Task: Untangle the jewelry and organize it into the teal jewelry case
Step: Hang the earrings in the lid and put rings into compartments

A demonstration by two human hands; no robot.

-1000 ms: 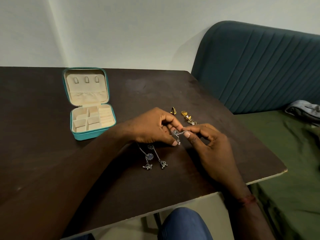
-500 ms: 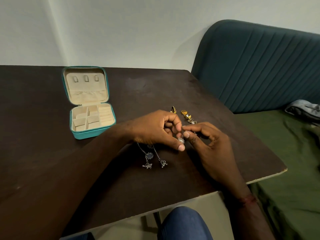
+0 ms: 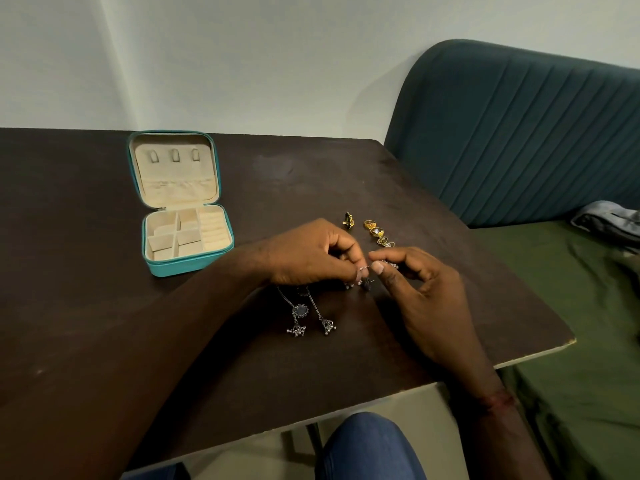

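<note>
Left hand (image 3: 311, 252) grip pinching silver chain (image 3: 363, 268); right hand (image 3: 426, 296) grip pinching same chain's other end. Silver pendant tangle (image 3: 300, 311) on surface (image 3: 86, 271), right of open teal case (image 3: 187, 266). Gold rings (image 3: 375, 230) farther right of case.

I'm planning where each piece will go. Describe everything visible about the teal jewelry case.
The teal jewelry case is a small square box with rounded corners, teal outside and lined in a cream, velvet-like fabric. It lies open on the dark table. Its lid is swung back and shows three small tabs above a gathered pocket. The base holds small divided compartments on the left and ring rolls on the right, and all look empty. Only the table touches it.
</note>
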